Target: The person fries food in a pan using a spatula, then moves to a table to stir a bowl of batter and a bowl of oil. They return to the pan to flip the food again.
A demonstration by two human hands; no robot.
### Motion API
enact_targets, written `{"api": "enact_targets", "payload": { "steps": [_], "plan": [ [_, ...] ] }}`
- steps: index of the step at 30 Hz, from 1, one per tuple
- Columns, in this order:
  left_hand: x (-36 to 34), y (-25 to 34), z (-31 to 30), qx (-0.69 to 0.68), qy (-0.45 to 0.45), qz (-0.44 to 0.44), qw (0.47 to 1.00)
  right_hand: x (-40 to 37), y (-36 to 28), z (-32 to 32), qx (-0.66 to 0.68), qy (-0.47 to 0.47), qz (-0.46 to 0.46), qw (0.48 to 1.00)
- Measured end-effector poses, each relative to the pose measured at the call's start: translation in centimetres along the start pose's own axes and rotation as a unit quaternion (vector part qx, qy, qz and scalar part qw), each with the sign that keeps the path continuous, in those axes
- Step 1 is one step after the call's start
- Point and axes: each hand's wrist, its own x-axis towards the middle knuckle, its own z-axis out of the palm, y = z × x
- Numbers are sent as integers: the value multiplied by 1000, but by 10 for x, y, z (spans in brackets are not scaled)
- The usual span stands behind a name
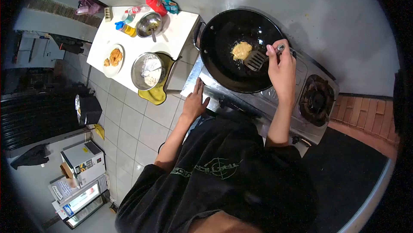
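A large black wok [226, 76] sits on the gas stove [307, 114]. One battered piece of food [241, 51] fries in it, with small bubbles around its edge. My right hand [282, 67] is closed around the handle of a slotted spatula [256, 60], whose blade lies in the wok right beside the food. Lower left of the wok, my left hand [195, 102] rests at the stove's front edge, fingers stretched out and holding nothing.
On the white table [124, 43] at left stand a metal bowl of white flour [148, 70], a smaller metal bowl [148, 24] with a spoon, a plate of fried pieces [114, 58] and several bottles. A yellow-green cloth [154, 95] hangs over the table edge. A second burner [317, 99] is at right.
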Motion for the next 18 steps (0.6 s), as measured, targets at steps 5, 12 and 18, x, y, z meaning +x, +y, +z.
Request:
{"api": "enact_targets", "payload": {
  "steps": [5,12,18],
  "plan": [
    [1,9,0,33,-71,-61,995,1,-4,-2,-46,-21,16,999],
    [-3,1,-4,16,-96,-40,994,1,-1,3,-33,-8,31,999],
    [5,-4,-4,50,-105,-37,993,-2,9,5,-10,5,-5,1000]
  ]
}}
